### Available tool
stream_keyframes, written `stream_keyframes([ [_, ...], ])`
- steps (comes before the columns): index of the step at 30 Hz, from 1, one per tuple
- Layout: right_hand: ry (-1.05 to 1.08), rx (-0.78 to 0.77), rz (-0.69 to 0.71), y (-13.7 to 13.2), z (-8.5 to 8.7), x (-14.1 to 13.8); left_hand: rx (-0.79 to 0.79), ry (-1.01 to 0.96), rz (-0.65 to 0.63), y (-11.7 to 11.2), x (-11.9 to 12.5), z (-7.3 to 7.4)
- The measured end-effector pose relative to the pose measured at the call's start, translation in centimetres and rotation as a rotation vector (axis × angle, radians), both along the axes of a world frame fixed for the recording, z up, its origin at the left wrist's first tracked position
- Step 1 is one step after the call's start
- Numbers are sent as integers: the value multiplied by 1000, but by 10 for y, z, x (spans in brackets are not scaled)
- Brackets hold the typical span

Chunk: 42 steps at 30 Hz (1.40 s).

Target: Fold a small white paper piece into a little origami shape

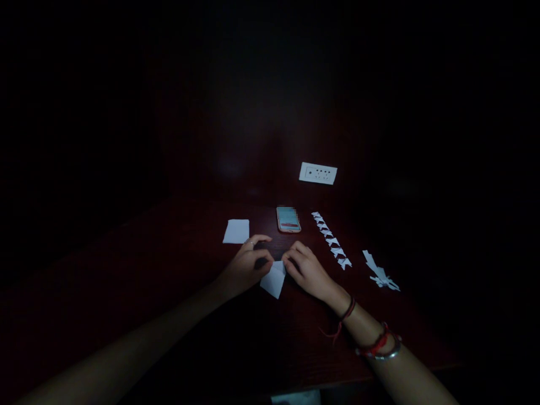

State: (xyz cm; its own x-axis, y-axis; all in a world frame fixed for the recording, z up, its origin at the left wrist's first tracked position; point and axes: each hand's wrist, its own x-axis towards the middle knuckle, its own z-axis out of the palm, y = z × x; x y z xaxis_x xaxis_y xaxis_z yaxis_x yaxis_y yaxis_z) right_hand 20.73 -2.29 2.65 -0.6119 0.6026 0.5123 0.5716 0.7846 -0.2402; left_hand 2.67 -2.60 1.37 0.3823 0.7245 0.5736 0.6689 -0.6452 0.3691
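Both my hands meet over a small white piece of paper [274,279] on a dark red table [160,281]. My left hand [246,264] pinches the paper's left edge with curled fingers; a ring shows on one finger. On the paper's right edge rests my right hand [306,270], its fingers bent and pressed on it. The paper's lower corner sticks out toward me between the hands. Red thread bands and a metal bangle [379,346] circle my right wrist.
A white square sheet [237,231] lies beyond my left hand. A phone [288,219] with a lit screen lies behind the hands. To the right run a row of folded white paper pieces [332,240] and a small heap of scraps [379,273]. A white wall socket [318,172] is behind. The room is very dark.
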Motion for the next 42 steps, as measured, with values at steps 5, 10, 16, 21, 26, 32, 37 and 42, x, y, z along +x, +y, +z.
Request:
stream_keyframes([
  [5, 87, 0, -55, 5, 2, 10, -6, 11, 78, 8, -18, -1],
  [10, 141, -96, -18, 10, 0, 14, -80, -70, 194, 13, -27, -1],
  [16, 131, -200, 39, 7, -7, 0, -174, -63, 24, 1, 0, -6],
  [21, 176, -265, 16, 9, -11, 0, -205, -101, 71, 2, -1, -5],
  [26, 175, -289, -12, 11, -13, 0, -162, -97, 82, 0, 0, -2],
  [32, 106, -285, -40, 16, -21, 0, -89, 52, 65, 4, 0, -21],
  [37, 79, -340, -60, 18, -28, -2, -55, 159, -6, 3, 1, -23],
  [42, 67, -355, -101, 16, -22, 0, -114, 287, -148, 1, -2, -19],
])
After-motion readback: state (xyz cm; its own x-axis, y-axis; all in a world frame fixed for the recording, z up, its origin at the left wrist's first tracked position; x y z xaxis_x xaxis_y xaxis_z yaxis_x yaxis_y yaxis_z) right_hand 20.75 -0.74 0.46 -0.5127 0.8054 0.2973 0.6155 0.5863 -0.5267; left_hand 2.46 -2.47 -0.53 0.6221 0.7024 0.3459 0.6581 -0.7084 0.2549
